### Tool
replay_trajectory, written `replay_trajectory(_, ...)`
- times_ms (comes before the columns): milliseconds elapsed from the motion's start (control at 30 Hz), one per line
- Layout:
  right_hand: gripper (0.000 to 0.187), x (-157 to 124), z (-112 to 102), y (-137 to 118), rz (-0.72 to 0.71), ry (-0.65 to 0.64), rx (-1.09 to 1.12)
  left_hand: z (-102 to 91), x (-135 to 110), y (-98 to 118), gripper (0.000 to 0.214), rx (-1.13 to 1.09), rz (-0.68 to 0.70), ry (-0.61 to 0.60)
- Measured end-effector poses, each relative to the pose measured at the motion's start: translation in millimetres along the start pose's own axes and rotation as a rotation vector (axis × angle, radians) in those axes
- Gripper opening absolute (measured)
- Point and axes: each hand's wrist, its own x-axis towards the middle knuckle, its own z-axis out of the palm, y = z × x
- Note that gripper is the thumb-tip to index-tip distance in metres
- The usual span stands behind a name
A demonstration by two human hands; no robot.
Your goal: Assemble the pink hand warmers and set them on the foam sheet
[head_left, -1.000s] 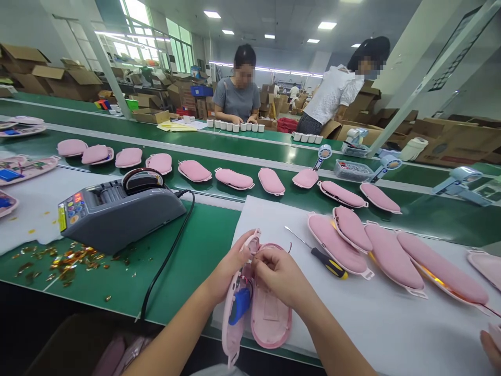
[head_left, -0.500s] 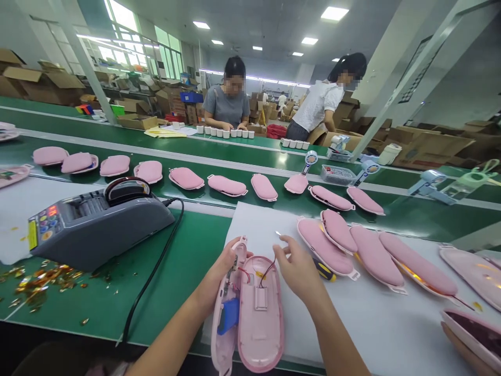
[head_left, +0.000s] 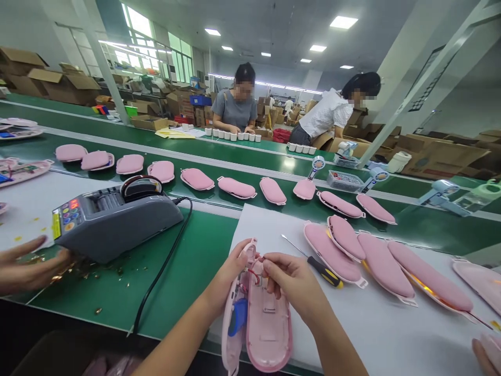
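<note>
Left grip (head_left: 229, 271) clasps the open glossy pink plastic oval shell (head_left: 270, 329) lying near; right grip (head_left: 296, 282) pinches its thin red wire (head_left: 255, 275).

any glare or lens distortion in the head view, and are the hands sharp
Head view: wide-angle lens bends the edges, so the white post leans; ceiling lights glare on the green belt; left hand, right hand and pink casing are sharp.

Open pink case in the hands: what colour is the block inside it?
Blue block, tucked in the left half; the head view shows it best.
</note>
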Motion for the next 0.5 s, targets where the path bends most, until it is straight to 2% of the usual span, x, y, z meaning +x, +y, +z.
replay_trajectory(233,0.013,0.8,4.6,-2.5,-0.038,-0.113,-0.293,-2.1,1.3,-2.9,0.067,0.044,0.030,0.008)
replay_trajectory(500,0.011,0.8,9.0,-4.9,-0.035,-0.088,-0.399,8.8,-5.2,-1.6,0.070,0.060,0.000,0.042)
